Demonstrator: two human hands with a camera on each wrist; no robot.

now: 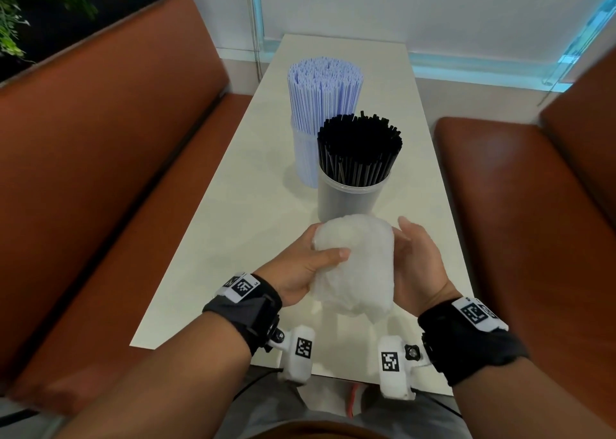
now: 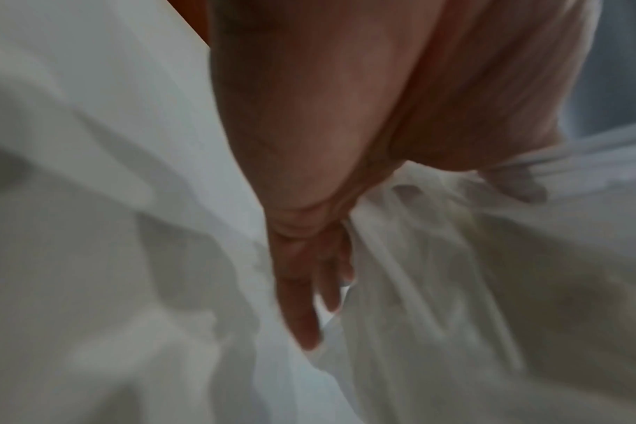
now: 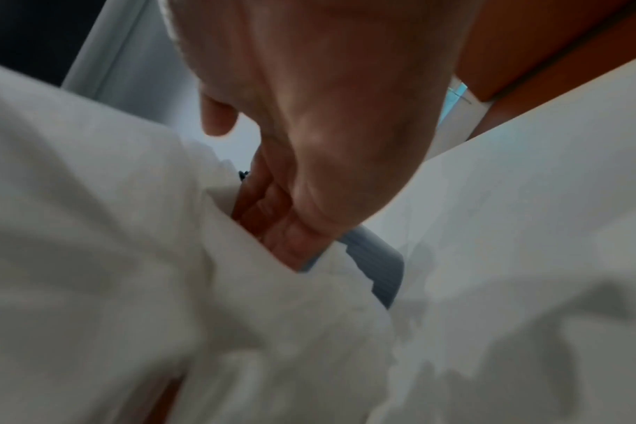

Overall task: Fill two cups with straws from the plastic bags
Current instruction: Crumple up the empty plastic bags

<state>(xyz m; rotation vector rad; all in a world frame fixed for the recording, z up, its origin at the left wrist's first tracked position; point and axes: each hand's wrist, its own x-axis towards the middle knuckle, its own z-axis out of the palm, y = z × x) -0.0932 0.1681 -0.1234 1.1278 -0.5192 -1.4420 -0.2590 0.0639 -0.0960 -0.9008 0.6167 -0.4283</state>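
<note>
Both hands hold a crumpled plastic bag above the near end of the table.

Left hand (image 1: 301,265) grips the plastic bag (image 1: 355,265), thumb curled over its top; right hand (image 1: 418,262) cups the opposite side, fingers curled round it. Just beyond the bag stands the cup of black straws (image 1: 353,172), touching the cup of pale blue straws (image 1: 320,118) behind it, both mid-table. Table (image 1: 430,212) shows bare strips along both long edges, bordered by the orange bench seats (image 1: 493,178).
</note>
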